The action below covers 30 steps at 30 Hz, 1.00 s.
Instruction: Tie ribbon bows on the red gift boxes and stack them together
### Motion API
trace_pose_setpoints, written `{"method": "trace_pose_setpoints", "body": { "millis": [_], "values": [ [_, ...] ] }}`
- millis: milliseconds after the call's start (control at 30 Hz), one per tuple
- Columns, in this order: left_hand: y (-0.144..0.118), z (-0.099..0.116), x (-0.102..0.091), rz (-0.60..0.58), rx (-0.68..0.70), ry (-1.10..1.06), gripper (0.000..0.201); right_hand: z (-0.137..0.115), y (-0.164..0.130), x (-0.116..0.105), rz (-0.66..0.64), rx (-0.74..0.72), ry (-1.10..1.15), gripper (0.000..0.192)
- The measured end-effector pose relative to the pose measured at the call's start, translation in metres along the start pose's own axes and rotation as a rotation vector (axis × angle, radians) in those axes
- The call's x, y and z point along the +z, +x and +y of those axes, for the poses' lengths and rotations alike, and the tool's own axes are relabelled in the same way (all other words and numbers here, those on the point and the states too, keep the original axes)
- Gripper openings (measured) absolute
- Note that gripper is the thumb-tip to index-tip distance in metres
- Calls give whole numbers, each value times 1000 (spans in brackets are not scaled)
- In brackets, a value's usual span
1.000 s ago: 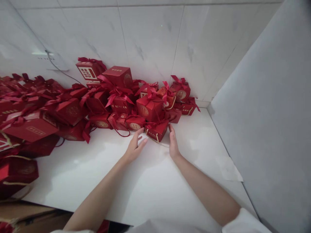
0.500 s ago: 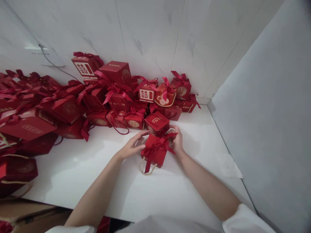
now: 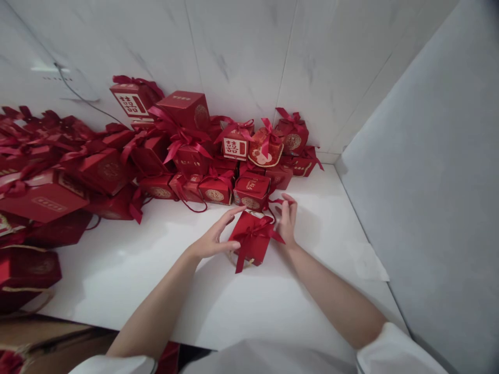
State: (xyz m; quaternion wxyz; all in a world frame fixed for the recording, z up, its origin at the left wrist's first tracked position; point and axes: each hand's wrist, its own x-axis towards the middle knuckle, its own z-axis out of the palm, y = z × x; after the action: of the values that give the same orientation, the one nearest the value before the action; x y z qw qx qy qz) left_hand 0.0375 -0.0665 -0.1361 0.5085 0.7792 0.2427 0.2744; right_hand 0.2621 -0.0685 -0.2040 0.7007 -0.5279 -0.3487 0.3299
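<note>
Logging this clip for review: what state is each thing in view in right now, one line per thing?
Small red paper gift box with ribbon bow: closed, tied, apart from the pile, on the white counter.
Left hand: open, fingers touching the box's left side.
Right hand: fingers loosely curled at the ribbon's right end; grip unclear.
Pile of red ribboned gift boxes: closed, heaped against the marble wall.

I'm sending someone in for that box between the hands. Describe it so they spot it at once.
Start at the white counter in the tiled corner, where a heap of red gift boxes lines the wall. In front of the heap, one small red box with a ribbon bow sits between the left hand and right hand. It alone stands clear of the pile.
</note>
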Motion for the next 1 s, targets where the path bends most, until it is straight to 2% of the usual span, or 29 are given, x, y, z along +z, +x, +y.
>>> {"method": "trace_pose_setpoints", "body": {
  "millis": [100, 167, 200, 267, 333, 367, 400, 500, 567, 633, 733, 833, 1000],
  "values": [
    [1, 6, 9, 97, -15, -24, 39, -28, -1, -3, 83, -187, -89, 38],
    [0, 10, 12, 140, -21, -28, 29, -60, -3, -7, 43, -335, -144, 35],
    [0, 12, 13, 150, -18, -10, 30, -78, -6, -10, -21, -401, -176, 32],
    [0, 16, 14, 150, 1, 54, 33, -112, -14, -16, -353, -478, -262, 24],
    [1, 20, 13, 145, 25, 116, 31, -136, -26, -20, -838, -539, -440, 23],
    [1, 22, 13, 148, 30, 135, 27, -142, -33, -21, -1007, -586, -545, 29],
    [2, 22, 12, 155, 28, 143, 22, -144, -41, -21, -1095, -638, -634, 37],
    [3, 22, 10, 177, -3, 102, 20, -133, -58, -17, -1136, -835, -860, 43],
    [3, 20, 9, 200, -35, 17, 24, -121, -63, -14, -1132, -944, -958, 30],
    [3, 17, 8, 241, -72, -101, 27, -114, -64, -11, -1115, -1032, -987, 17],
    [3, 12, 6, 316, -140, -204, 30, -116, -60, -11, -1034, -1118, -926, 26],
    [4, 6, 3, 380, -196, -204, 33, -125, -57, -15, -1028, -1041, -852, 28],
    [4, -4, -3, 378, -228, -229, 40, -131, -50, -22, -1192, -787, -777, 24]
  ]
}}
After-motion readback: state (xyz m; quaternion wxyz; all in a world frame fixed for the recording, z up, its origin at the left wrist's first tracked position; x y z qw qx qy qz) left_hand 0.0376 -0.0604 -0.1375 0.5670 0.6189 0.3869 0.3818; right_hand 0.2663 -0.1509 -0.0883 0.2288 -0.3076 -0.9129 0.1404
